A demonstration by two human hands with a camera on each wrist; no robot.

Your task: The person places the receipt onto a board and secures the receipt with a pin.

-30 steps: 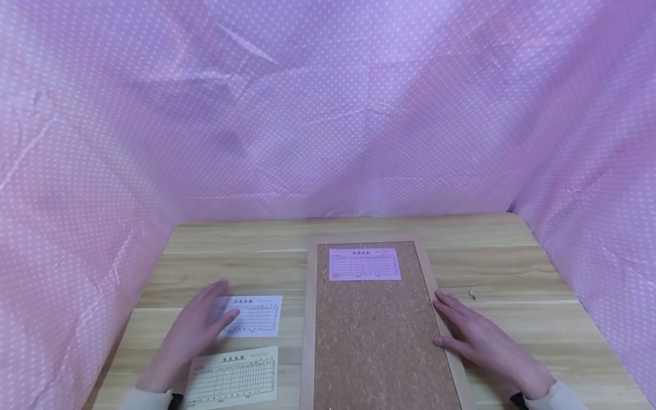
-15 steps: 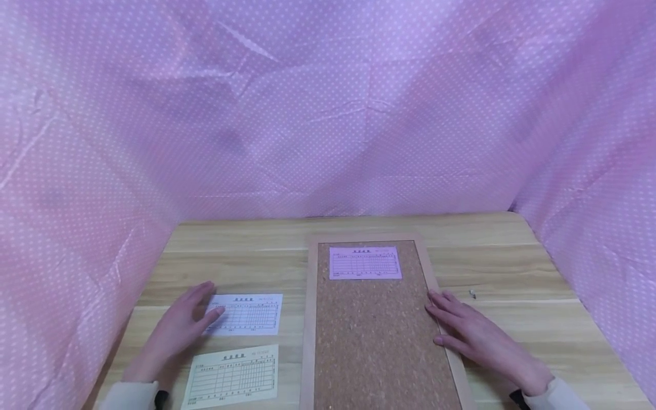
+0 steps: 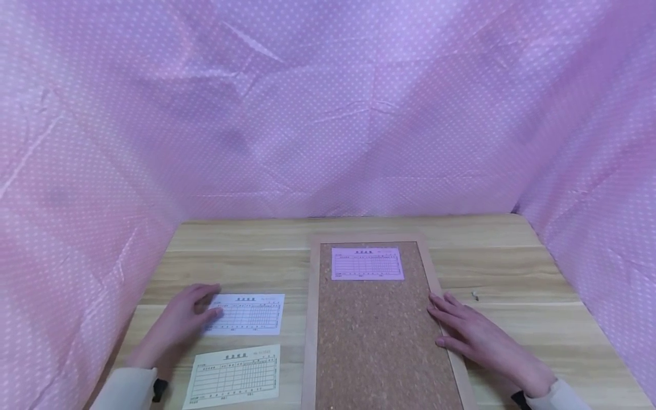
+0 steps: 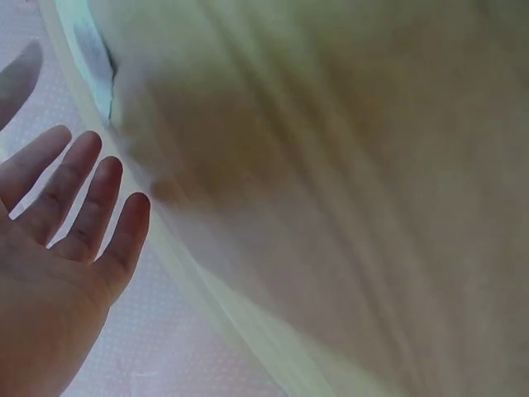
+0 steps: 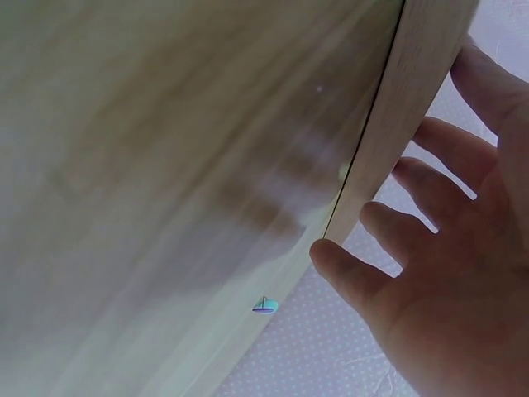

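A wood-framed cork board (image 3: 384, 336) lies on the table, a pink printed form (image 3: 367, 263) flat near its far end. My right hand (image 3: 479, 336) rests on the board's right frame (image 5: 405, 107), fingers extended. Left of the board lies a white printed form (image 3: 251, 315), with my left hand (image 3: 179, 319) at its left end. In the left wrist view the left fingers (image 4: 99, 203) are spread and loosely bent, nothing gripped. Whether the thumb touches the white form cannot be told. Nearer me lies a pale yellow printed form (image 3: 236, 376), slightly turned.
The wooden table (image 3: 246, 233) has a pink dotted cloth (image 3: 328, 114) hanging around its back and sides. A tiny object (image 3: 475, 295) lies right of the board; the right wrist view shows a small teal-and-dark piece (image 5: 264, 306) on the table.
My left hand has drawn back left, uncovering more of the white form, and its fingers now sit by that form's left end. The right fingers have shifted slightly further onto the board's frame.
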